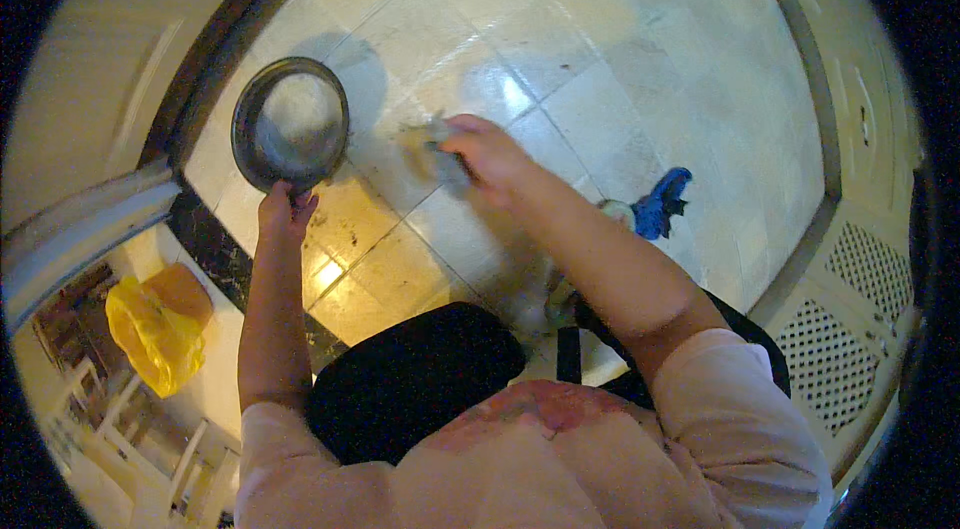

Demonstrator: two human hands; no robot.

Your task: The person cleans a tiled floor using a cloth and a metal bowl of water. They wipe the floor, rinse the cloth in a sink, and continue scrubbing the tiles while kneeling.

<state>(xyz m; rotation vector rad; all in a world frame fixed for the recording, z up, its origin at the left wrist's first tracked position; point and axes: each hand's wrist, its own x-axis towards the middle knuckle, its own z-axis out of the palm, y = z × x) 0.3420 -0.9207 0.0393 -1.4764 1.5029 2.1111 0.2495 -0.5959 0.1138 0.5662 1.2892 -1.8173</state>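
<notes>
My left hand (286, 210) grips the near rim of a round, dark metal pan (247, 131). The pan is tilted and shows a pale, shiny round area inside. To the right of it, my right hand (480, 146) is closed around a small pale item (435, 142), too blurred to name. Some tile lies between that item and the pan; they are apart. Both forearms reach forward past my dark-clothed knees, over the tiled floor (645, 108).
Dark specks (352, 236) dot the tiles below the pan. Right of my right forearm lies a crumpled blue item (664, 202). A yellow plastic bag (161, 341) is at the lower left, beyond a dark threshold (206, 251). Perforated cabinet doors (829, 364) stand at the right.
</notes>
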